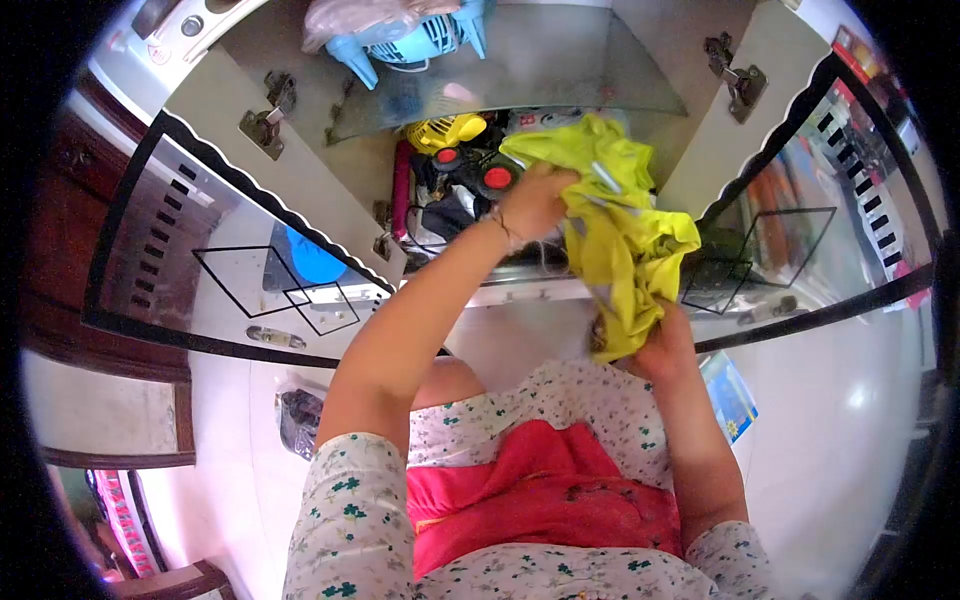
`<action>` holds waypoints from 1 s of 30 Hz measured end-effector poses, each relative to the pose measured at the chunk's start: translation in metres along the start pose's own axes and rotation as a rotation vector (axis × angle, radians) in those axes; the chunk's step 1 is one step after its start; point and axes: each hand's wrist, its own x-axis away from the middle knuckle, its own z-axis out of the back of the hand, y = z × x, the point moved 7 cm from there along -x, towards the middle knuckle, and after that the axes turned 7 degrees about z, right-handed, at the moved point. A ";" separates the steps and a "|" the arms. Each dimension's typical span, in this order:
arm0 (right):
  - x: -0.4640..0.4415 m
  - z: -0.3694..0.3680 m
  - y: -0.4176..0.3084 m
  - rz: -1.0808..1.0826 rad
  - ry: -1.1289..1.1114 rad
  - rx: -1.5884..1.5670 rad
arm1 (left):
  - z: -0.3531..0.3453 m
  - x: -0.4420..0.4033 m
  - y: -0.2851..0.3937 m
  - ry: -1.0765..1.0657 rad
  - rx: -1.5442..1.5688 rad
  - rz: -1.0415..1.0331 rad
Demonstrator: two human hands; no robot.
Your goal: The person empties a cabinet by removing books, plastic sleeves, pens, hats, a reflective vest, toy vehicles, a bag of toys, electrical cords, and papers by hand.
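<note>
A crumpled bright yellow-green cloth hangs between my hands in front of the open cabinet, with a small pale strip on its upper part. My left hand is closed on its upper left side, reaching in at the cabinet opening. Lower down, my right hand grips the bottom end of the cloth close to my lap. The cloth covers some of the fingers of both hands. Behind it, the upper part of the cloth overlaps the lower cabinet compartment. A red cloth lies across my lap.
Glass-panelled cabinet doors stand open at left and right. A glass shelf carries a light-blue plastic object. Beneath it are a yellow object and black items with red discs. A blue booklet lies on the floor.
</note>
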 end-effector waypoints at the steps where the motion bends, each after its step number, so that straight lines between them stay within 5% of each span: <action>1: -0.001 -0.005 0.000 0.005 -0.001 -0.003 | 0.010 0.004 0.016 0.080 0.183 0.007; 4: 0.001 -0.013 -0.008 0.217 -0.106 0.128 | 0.005 0.020 0.080 0.142 0.219 -0.253; 7: 0.008 -0.015 -0.007 0.114 -0.359 -0.056 | -0.012 0.050 0.126 0.108 0.132 -0.409; 8: 0.014 -0.010 -0.021 0.368 -0.134 0.238 | -0.019 0.062 0.138 0.079 0.025 -0.473; 9: 0.014 -0.011 -0.022 0.367 -0.139 0.239 | -0.023 0.071 0.141 0.082 0.021 -0.473; 11: 0.019 -0.021 -0.034 0.579 -0.246 0.724 | -0.032 0.084 0.141 0.026 0.081 -0.437; 12: 0.011 -0.016 -0.033 0.442 -0.277 0.230 | -0.032 0.094 0.142 0.058 -0.006 -0.431; 17: 0.028 -0.053 -0.020 0.477 -0.293 0.125 | -0.005 0.135 0.140 -0.066 0.163 -0.350; 21: 0.043 -0.024 -0.042 1.028 -0.205 1.371 | 0.033 0.172 0.123 0.072 0.075 -0.189; 23: 0.044 -0.011 -0.046 0.735 -0.163 0.950 | 0.050 0.185 0.116 0.161 0.066 -0.088; 25: 0.066 -0.031 -0.036 0.548 -0.066 0.478 | 0.084 0.199 0.120 0.504 0.072 -0.039; 27: 0.060 -0.013 -0.060 0.598 -0.068 0.899 | 0.094 0.191 0.131 0.486 0.013 -0.083; 30: 0.064 -0.044 -0.077 0.625 -0.160 0.743 | 0.105 0.169 0.160 0.461 -0.040 -0.269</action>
